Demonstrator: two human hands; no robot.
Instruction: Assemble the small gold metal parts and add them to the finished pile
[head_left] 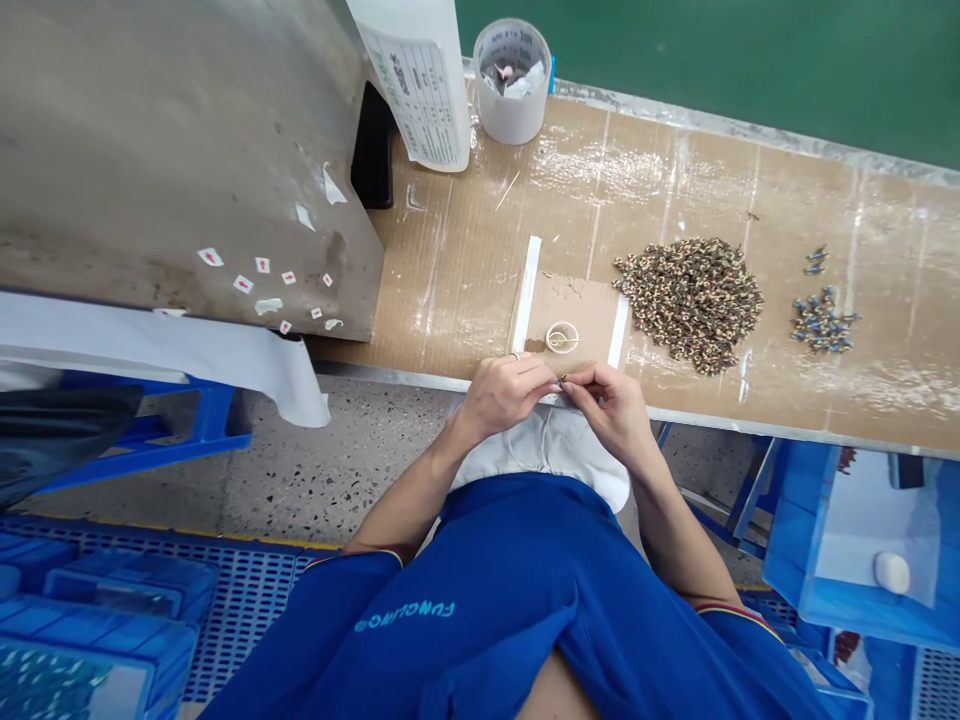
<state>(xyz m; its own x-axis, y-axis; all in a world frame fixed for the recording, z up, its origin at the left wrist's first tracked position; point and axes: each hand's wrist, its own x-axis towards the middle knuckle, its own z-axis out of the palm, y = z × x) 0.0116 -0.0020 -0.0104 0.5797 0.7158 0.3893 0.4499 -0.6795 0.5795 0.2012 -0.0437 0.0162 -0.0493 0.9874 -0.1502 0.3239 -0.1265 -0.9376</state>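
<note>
Small part [562, 380], near edge of surface [465, 260]; pinched by left hand [504, 392], right hand [613, 408]; axis indiscernible. Blue shirt [510, 545], lettered "FUN…".

The bench [795, 210] has a brown, glossy top streaked with pale glare. A grey metal panel [150, 120], visibly stained, adjoins it at left. Beyond the bench lies a flat green surface [712, 60] (whether floor or belt cannot be determined). The near floor [367, 450] is grey and speckled. A blue frame [206, 415] stands at left; perforated blue grating [251, 600] and crates [127, 625] occupy lower left.
</note>
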